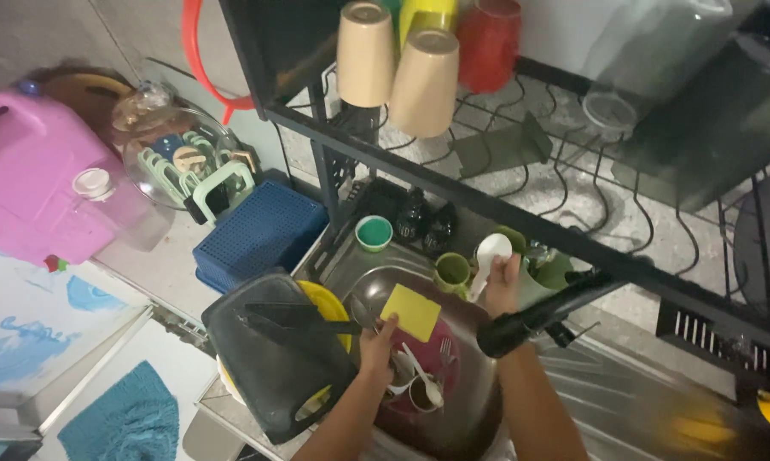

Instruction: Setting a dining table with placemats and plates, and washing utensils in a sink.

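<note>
A view from above of a person washing up at a steel sink [479, 410] crowded with dishes. The left hand [376, 346] reaches in from below, forearm angled up and to the right, its fingers pinching the lower edge of a flat yellow sponge [410, 312] held over the basin. The sponge looks soft, light and likely wet, so it would squash easily and is best gripped by an edge, as here. The right hand [502, 286] is raised over the far side of the sink, forearm nearly upright in the view, fingers closed around the handle of a white spoon [491, 256] whose bowl points up. The spoon looks stiff and light, probably slippery if soapy; the handle is the natural place to hold it. Below the hands lie a maroon bowl [449, 363], a small cup [421, 394] and cutlery. A black faucet [534, 318] crosses the right forearm. To the left sit a black pan [274, 376], a yellow plate [327, 303] and a blue basket [261, 230]. A green mug [451, 273] stands near the spoon. Beige cups [398, 64] hang upside down on a rack above.
</note>
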